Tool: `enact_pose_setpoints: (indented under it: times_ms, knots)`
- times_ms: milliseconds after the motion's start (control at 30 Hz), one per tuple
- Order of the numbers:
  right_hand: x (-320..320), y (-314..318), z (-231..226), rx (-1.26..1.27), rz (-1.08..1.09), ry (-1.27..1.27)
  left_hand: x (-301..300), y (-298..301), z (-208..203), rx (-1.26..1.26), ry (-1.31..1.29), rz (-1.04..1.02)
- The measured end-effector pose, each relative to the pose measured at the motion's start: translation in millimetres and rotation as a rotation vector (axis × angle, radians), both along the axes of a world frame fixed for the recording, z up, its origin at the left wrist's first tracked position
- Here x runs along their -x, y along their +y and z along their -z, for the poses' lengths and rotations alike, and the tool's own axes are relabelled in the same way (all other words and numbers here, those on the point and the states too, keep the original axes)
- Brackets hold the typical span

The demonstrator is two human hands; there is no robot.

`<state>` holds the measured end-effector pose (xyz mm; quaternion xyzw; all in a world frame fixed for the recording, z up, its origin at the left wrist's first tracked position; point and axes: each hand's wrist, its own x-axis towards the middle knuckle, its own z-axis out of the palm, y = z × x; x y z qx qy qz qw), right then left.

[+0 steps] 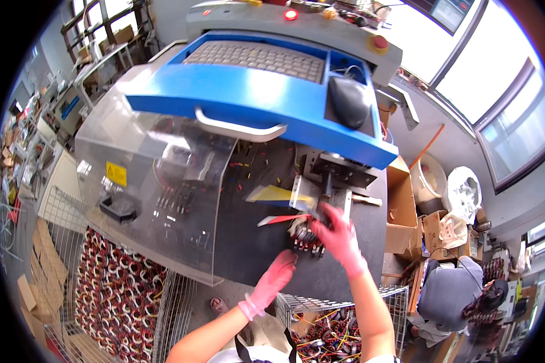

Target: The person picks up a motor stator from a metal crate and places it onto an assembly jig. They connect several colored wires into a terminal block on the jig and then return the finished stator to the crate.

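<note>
Wired coil part [303, 231] is located on the black desk [242, 257], near its front edge. Twelve o'clock denotes the top of the view; directions are taken from the part. The front edge runs at six o'clock, and the right edge at three o'clock, beyond the right hand [339, 236]. A metal plate [295, 192] limits movement at twelve o'clock. Desk surface extends at nine o'clock to a transparent guard [163, 242].

A blue keyboard tray [224, 85] overhangs at eleven o'clock. A cardboard box [401, 224] stands at three o'clock.

The part is dark and rounded, with pale tips along its lower side; a blurred red strip [281, 219] projects at ten o'clock.

Right fingers curl against the part; blur prevents confirming a grip. The left hand [275, 279], at seven o'clock, has bunched fingers; whether they hold anything cannot be determined.
</note>
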<state>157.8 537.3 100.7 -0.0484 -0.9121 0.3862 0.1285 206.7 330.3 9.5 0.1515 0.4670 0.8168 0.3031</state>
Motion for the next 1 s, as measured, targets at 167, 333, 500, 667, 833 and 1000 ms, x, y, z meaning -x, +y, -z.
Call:
enact_pose_setpoints:
  times_ms: [167, 333, 500, 667, 833, 1000]
  knots:
    - [-97.8, -93.6, -29.9, 0.048, -0.229, -0.246, -51.6, -50.4, -68.5, -0.421, -0.742, -0.09]
    - [-129.8, -170.5, 0.7, 1.096, -0.007, -0.46, -109.0, -129.3, -71.7, -0.49, -0.832, -0.111]
    - [-171.1, -245.6, 2.2, 1.324, -0.045, -0.562, -176.0, -221.6, -70.8, -0.481, -0.789, -0.192]
    - [-228.4, -366.5, -6.3, 1.527, -0.062, -0.599, -253.6, -324.3, -79.4, -0.575, -0.766, -0.35]
    - [-261.5, -466.9, -8.0, 1.289, -0.348, -0.647, -321.7, -410.5, -79.0, -0.652, -0.732, -0.526]
    - [-276.1, -538.2, -20.7, 1.23, -0.48, -0.683, -357.4, -460.1, -83.1, -0.755, -0.64, -0.625]
